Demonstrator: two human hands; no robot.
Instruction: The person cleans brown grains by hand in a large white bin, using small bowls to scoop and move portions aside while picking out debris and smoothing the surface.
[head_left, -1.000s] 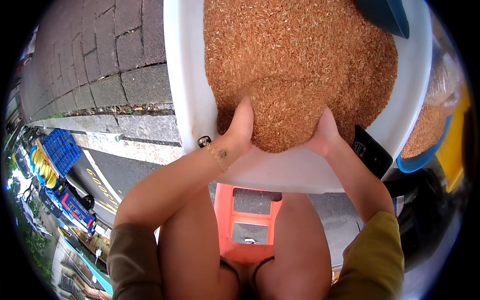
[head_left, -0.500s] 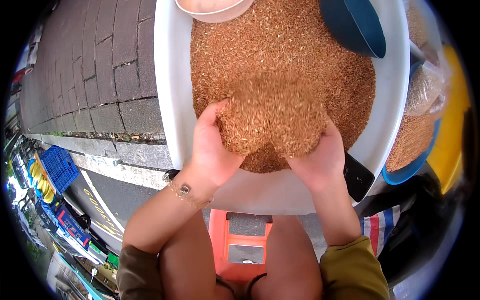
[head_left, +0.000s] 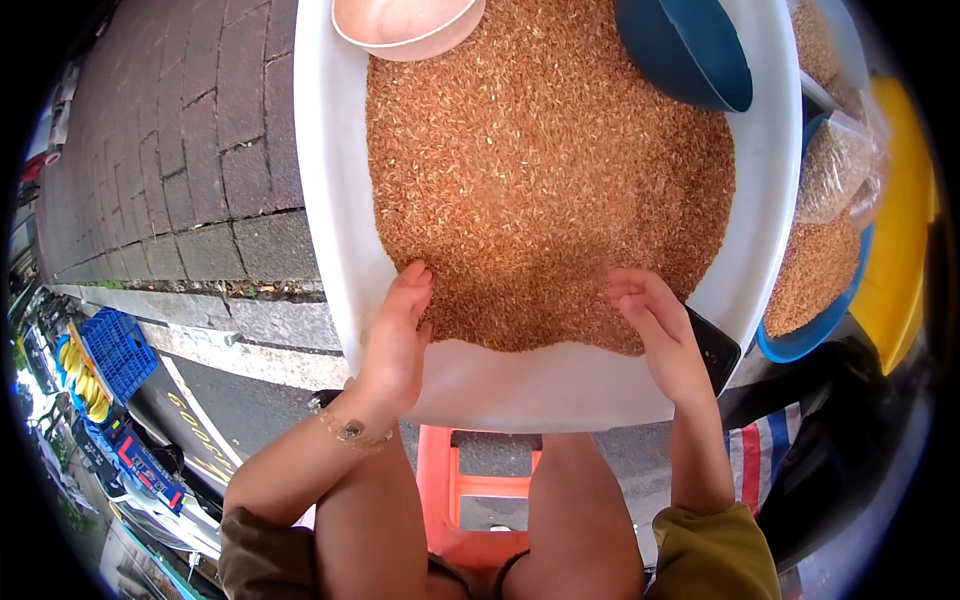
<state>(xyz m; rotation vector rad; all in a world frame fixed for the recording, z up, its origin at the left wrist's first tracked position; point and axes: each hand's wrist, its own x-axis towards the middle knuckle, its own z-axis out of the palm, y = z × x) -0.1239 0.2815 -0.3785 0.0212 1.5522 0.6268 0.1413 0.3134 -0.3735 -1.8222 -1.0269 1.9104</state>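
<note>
A heap of small reddish-brown, grain-like pieces [head_left: 530,170] fills a wide white tub [head_left: 540,390] in front of me. My left hand [head_left: 398,335] is at the near left edge of the heap, fingers apart and nothing in it. Across from it, my right hand [head_left: 660,330] sits at the near right edge, fingers loosely spread and also bare of pieces. Between the hands the pieces look slightly blurred. A pale pink bowl [head_left: 415,30] lies at the heap's far left, and a dark blue scoop-like bowl [head_left: 690,50] rests tilted at its far right.
A black phone [head_left: 712,350] lies by the tub's near right rim, partly behind my right hand. Right of the tub stand a blue basin [head_left: 800,345] of similar pieces, clear plastic bags [head_left: 835,165] and a yellow container [head_left: 895,230]. An orange stool [head_left: 440,480] is below me.
The mound of pieces held in both my hands has been let go into the tub. My hands have moved apart and a little nearer to me.
</note>
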